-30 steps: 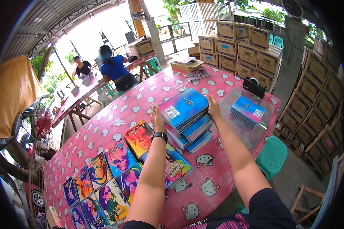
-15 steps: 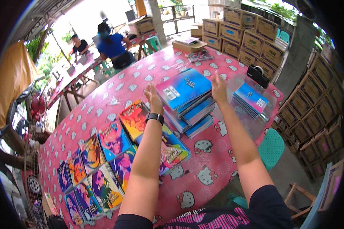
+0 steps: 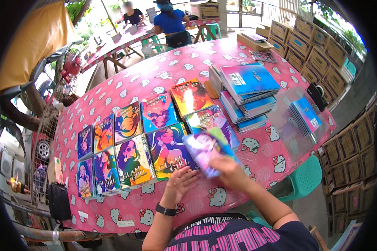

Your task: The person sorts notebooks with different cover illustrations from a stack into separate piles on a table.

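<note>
My right hand (image 3: 227, 170) is closed on the lower right part of a spiral notebook (image 3: 203, 146) with an illustrated cover, tilted and blurred by motion above the near side of the table. Beside its lower left corner, my left hand (image 3: 181, 184) is open, fingers spread, holding nothing. Behind the held notebook lies another illustrated notebook (image 3: 215, 121), partly covered. To the left, two rows of spiral notebooks with colourful faces on them include a purple one (image 3: 169, 150) and an orange one (image 3: 191, 97). Farther right stands a tall, staggered stack of blue notebooks (image 3: 251, 81).
A smaller pile of blue notebooks (image 3: 305, 115) sits on clear plastic at the right, near a black tape dispenser (image 3: 316, 96). A pink cat-patterned cloth (image 3: 125, 94) covers the table. Green stool (image 3: 303, 180) and stacked cartons (image 3: 347, 154) stand beyond its right edge. Two people work behind.
Both hands have left the sides of the blue stack and come back toward me. My right hand has taken hold of an illustrated notebook. The view has swung left.
</note>
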`<state>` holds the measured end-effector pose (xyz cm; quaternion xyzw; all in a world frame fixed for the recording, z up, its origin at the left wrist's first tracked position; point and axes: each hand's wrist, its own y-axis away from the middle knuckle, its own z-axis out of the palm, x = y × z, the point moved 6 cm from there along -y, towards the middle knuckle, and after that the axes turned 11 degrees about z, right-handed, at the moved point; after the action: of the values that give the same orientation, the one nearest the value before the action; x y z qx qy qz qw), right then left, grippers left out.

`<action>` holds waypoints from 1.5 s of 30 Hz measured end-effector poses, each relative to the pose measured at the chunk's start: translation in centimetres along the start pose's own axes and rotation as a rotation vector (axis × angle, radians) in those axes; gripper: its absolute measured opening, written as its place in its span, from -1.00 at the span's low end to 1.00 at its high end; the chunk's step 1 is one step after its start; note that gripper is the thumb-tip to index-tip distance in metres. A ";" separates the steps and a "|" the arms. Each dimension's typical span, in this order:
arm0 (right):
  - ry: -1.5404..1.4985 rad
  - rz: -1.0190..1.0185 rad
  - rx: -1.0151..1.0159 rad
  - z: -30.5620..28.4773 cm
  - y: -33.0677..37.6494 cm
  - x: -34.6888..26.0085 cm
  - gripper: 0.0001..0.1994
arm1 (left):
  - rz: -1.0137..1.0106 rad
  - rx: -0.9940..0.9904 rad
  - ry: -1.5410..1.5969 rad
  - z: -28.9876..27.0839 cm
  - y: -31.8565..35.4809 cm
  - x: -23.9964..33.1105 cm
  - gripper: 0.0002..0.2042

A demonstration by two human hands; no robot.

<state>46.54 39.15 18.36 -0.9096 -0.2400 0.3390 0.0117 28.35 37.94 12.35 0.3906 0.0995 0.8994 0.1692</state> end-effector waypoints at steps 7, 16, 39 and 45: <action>-0.209 0.120 -0.087 0.4 -13.7 1.5 -0.55 | 0.188 -0.121 -0.505 -3.5 3.3 0.0 -0.63; 0.648 0.254 0.034 5.7 -26.8 9.3 -0.76 | -0.062 0.345 -0.110 -18.0 12.0 -3.1 -0.66; 0.365 0.024 0.409 14.3 -6.9 -17.7 -0.41 | 0.151 0.273 -0.447 -29.6 16.8 6.2 -0.71; 0.437 0.200 0.259 13.8 -6.1 -8.1 -0.49 | 0.415 0.312 -1.120 -27.9 16.1 7.2 -0.27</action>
<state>30.01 38.99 13.78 -0.9713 -0.0953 0.1622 0.1457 -0.45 24.50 3.35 0.8350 0.0480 0.5466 -0.0419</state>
